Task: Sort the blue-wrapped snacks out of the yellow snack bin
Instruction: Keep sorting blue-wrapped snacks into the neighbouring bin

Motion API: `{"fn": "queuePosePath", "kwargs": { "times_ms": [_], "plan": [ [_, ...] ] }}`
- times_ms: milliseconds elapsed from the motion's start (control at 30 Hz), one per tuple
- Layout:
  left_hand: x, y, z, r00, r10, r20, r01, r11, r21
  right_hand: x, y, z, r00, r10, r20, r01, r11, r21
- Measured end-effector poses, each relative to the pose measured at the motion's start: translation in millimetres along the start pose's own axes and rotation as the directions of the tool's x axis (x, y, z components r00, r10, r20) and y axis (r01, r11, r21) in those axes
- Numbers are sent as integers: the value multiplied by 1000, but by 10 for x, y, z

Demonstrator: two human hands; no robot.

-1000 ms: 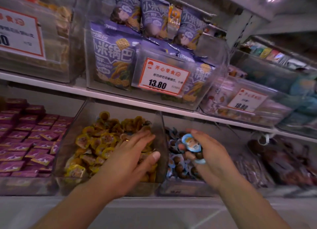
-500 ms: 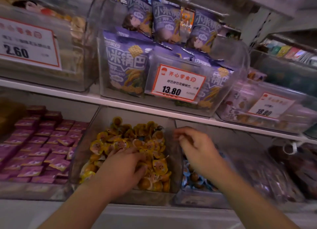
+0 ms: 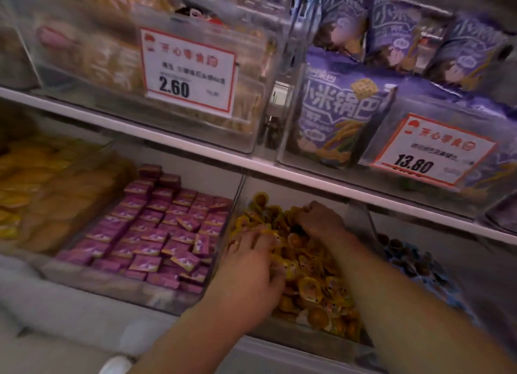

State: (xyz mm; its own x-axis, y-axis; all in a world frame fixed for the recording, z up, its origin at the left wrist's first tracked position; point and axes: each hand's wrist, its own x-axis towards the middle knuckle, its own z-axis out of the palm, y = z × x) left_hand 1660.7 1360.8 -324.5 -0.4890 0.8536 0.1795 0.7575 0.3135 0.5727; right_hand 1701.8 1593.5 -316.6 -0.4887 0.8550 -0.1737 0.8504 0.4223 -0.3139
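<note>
A shop shelf unit is seen, with two white shelf boards (image 3: pixel 195 147) running across at a slant. On the lower level, clear bins are set side by side. The yellow bin (image 3: pixel 316 338) is filled with yellow snacks (image 3: pixel 313 284). Both hands are placed in it. The left hand (image 3: pixel 249 273) is laid on the near part of the pile with fingers spread and dug among the snacks; a ring is worn on one finger. The right hand (image 3: pixel 319 219) is set farther back, knuckles up, fingers curled down into the pile; whether anything is pinched cannot be told. Blue snacks (image 3: pixel 414 264) are seen in the next bin to the right; none can be made out in the yellow bin, the view being blurred.

To the left, a bin of purple packets (image 3: pixel 156 228) is found, and beyond it orange packs (image 3: pixel 33 183). On the upper shelf, purple bags (image 3: pixel 338 113) are held in a clear bin with a price tag (image 3: pixel 428 149) reading 13.80; another tag (image 3: pixel 187 71) reads 2.60. A white shoe tip (image 3: pixel 116 365) is seen at the bottom edge.
</note>
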Motion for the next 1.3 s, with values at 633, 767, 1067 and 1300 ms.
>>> {"fn": "queuePosePath", "kwargs": {
  "times_ms": [633, 767, 1067, 1300],
  "plan": [
    [76, 8, -85, 984, -171, -41, 143, 913, -383, 263, -312, 64, 875, -182, 449, -252, 621, 743],
    [87, 7, -74, 984, -132, -116, 77, 916, -394, 139, -386, -67, 794, -308, 524, -221, 657, 721],
    [44, -3, -24, 989, 33, -144, -48, 993, -103, -545, -132, -424, 699, -410, 586, -258, 619, 741],
    [53, 53, -46, 971, 238, -16, -232, 955, 185, -1204, 220, -705, 841, -353, 409, 155, 883, 444]
  ]
}}
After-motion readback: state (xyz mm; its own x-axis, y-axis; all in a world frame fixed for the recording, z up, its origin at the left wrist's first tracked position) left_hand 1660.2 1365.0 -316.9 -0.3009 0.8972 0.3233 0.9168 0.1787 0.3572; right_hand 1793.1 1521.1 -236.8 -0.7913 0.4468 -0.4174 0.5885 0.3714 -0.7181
